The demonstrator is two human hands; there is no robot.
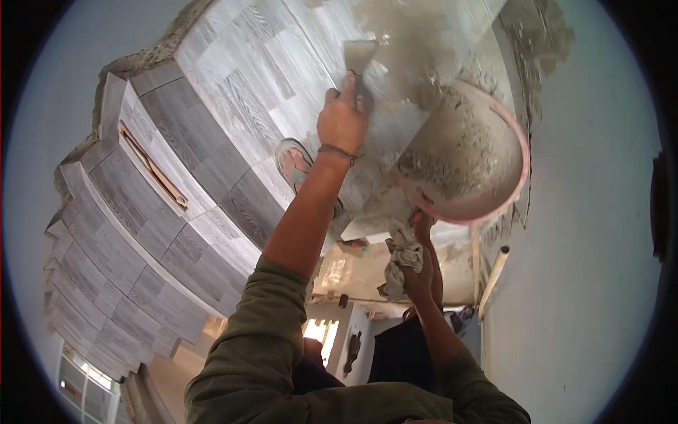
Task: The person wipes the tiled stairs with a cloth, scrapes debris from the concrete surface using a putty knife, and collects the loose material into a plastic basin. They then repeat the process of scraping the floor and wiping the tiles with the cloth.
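Note:
My left hand (344, 124) is closed on a putty knife (360, 56), its flat blade over the wet, smeared part of the tiled surface. A dark band circles that wrist. To the right, my right hand (418, 279) grips a crumpled, light-coloured cloth (405, 256). Just above the cloth stands a round pinkish basin (526, 152), its inside coated with grey, lumpy mortar (459, 145). Wet grey slurry (409, 42) covers the tiles between the knife and the basin.
Grey wood-patterned tiled steps (191, 131) run down the left side, with a thin wooden strip (152, 166) on one. A sandalled foot (293, 162) is beside my left forearm. A pale wall (583, 268) is at the right, near a wooden pole (492, 283).

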